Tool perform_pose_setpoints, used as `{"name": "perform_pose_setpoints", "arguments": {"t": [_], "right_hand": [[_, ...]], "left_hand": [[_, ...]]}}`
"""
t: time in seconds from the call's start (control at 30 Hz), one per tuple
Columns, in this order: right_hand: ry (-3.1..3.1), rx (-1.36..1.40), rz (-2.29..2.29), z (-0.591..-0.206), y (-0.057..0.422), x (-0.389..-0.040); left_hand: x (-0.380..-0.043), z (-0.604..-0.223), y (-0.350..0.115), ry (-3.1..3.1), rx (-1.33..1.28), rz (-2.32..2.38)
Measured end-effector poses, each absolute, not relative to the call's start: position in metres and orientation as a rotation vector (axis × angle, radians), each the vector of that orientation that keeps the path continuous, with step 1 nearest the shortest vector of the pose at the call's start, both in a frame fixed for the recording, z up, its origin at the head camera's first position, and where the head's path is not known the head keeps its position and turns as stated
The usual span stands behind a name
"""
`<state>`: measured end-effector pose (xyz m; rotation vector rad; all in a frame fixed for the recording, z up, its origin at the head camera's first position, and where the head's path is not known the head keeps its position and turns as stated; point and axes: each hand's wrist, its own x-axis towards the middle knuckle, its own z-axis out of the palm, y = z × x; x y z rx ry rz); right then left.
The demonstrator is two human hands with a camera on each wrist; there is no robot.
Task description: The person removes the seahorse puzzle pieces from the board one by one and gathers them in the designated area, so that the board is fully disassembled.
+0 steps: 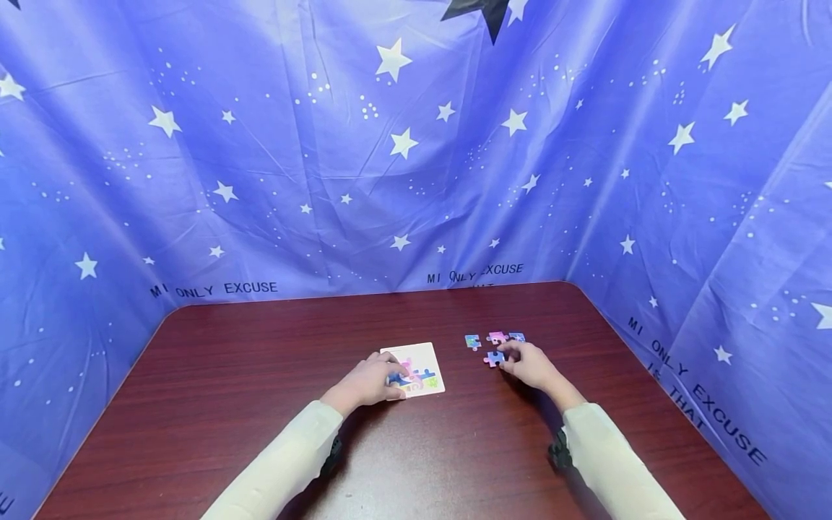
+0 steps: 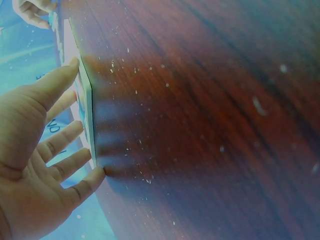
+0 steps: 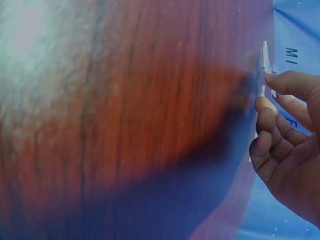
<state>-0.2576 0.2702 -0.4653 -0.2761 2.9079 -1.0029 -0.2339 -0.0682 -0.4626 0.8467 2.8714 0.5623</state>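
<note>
Sleeves [image 1: 276, 462], puzzle board [image 1: 422, 354], "ONLY EXCUSE" backdrop [image 1: 351, 155]

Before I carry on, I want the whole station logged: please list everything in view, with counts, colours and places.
Square white puzzle board: 1, partial pink, blue and green picture; on the table, under the left hand.
Small loose jigsaw pieces: 4 visible, blue and pink mostly; right of the board, the nearest at the right hand's fingertips.
Glossy wood-grain table: 1, dark red-brown; beneath everything.
Star-printed fabric backdrop: blue-violet, white stars, black lettering; behind and beside the table.
Black wrist devices: 2; one under each wrist.
Long sleeves: 2, cream; on both forearms.
Hands: 2, bare; left hand on the board, right hand at the pieces, grip unclear.
</note>
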Motion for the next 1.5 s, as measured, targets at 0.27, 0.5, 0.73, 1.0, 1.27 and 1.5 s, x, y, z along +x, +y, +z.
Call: {"name": "perform_pose_setpoints", "arguments": {"t": [0.27,0.5,0.73,1.0,1.27,1.5], "right_hand": [[2.933,-0.251,-0.997,-0.465,0.279,-0.256],[2.928,-0.199,-0.985,-0.464,0.284,-0.256],[2.938,-0.196,-0.973,-0.465,0.291,-0.255],[2.942,-0.201,-1.003,-0.466,0.298,-0.255],[2.863,-0.166,-1.135,-0.464,0.303,-0.254],[2.832,-0.131,-1.172,-0.467,0.306,-0.255]], "left_hand": [[-0.233,-0.463,-0.069,2.867,0.843,0.561],[-0.234,-0.463,-0.069,2.868,0.836,0.553],[-0.233,-0.461,-0.068,2.862,0.845,0.57],[-0.232,-0.459,-0.068,2.866,0.868,0.571],[-0.233,-0.461,-0.069,2.868,0.871,0.577],[-0.233,-0.462,-0.069,2.87,0.862,0.563]]}}
